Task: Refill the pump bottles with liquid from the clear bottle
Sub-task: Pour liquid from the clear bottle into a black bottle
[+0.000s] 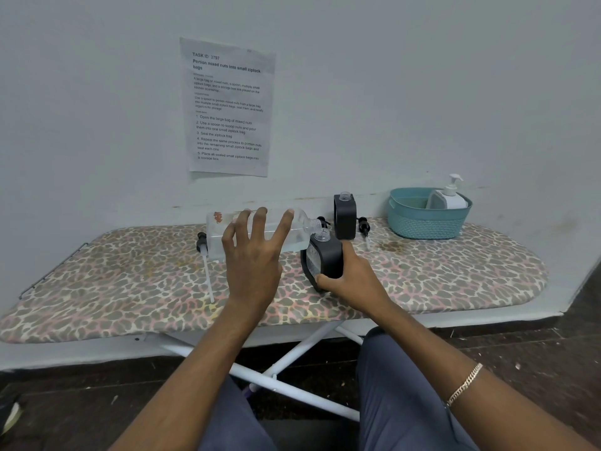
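Holding the clear bottle (216,237) sideways in the left hand (252,255), fingers spread over its top, neck tipping just over the open mouth of the black pump bottle (327,258). Gripping that bottle low down with the right hand (353,278), thumb and fingers curled round it. Leaving a second black bottle (345,218) standing uncapped just beyond the right hand, and a pump head (202,244) lying left of the left hand.

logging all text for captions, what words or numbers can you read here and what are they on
"TASK ID: 3797": top of the paper sheet.
"Portion mixed nuts into small ziplock bags": its heading.
"1 Open the large bag of mixed nuts": first step.
"3 Seal the ziplock bag": third step.
Sheet's other print: too small to quote surely.
Red mark on the clear bottle: unreadable.
Label on the black pump bottle: blurred.
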